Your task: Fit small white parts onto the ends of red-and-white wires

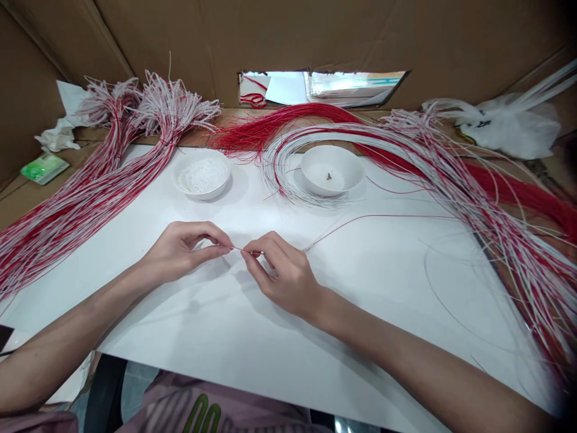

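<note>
A thin red cord [342, 224] runs from the bundle on the right to my two hands above the white table [207, 343]. My left hand [192, 248] pinches the cord's end between thumb and fingertips. Close beside it, my right hand [283, 270] pinches the same cord with thumb and forefinger. A short stretch of cord shows between the fingertips. Something small and dark lies along the cord in the right fingers, too small to name. Behind my right hand a pale, fuzzy bit sits on the cord.
Red-and-white cord bundles [135, 156] lie at left; another bundle [496, 216] and red strands [288, 123] lie at right and back. A bowl of white bits [202, 187] and a bowl with small dark pieces [311, 180] stand behind my hands. Cardboard walls [180, 42] enclose the table.
</note>
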`<state>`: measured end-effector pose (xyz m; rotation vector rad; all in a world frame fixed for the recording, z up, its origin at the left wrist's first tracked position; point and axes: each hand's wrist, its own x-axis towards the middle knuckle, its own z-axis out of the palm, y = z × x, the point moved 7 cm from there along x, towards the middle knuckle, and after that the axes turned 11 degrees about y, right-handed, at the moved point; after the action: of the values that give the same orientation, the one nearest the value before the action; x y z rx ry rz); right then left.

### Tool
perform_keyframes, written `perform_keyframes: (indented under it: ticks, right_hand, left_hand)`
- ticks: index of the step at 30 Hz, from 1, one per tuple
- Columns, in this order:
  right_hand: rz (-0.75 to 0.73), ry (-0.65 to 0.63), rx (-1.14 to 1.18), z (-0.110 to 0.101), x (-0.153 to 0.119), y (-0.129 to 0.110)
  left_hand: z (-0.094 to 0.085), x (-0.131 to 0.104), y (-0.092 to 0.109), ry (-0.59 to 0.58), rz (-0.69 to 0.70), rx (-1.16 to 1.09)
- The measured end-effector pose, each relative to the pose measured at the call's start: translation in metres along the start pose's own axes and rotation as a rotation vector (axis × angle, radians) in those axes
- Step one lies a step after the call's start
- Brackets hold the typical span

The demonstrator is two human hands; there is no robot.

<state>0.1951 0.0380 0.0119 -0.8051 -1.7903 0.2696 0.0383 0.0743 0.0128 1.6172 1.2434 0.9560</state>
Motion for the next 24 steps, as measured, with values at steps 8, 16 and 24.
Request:
perform_keyframes:
  ticks: [8,16,24]
  right_hand:
    - [-0.007,0.002,0.011,-0.0004,-0.0005,-0.0004]
    - [-0.010,0.001,-0.006,-0.0005,0.0002,-0.0008]
    - [-0.008,-0.001,-0.002,-0.0004,-0.0004,-0.0009]
  left_hand:
    - [0.0006,0.0000,-0.0024,0.005,-0.009,-0.005]
    - [0.0005,-0.0001,-0.0005,0.008,-0.017,-0.008]
    - [0.0008,-0.0002,0.0010,0.005,-0.014,-0.018]
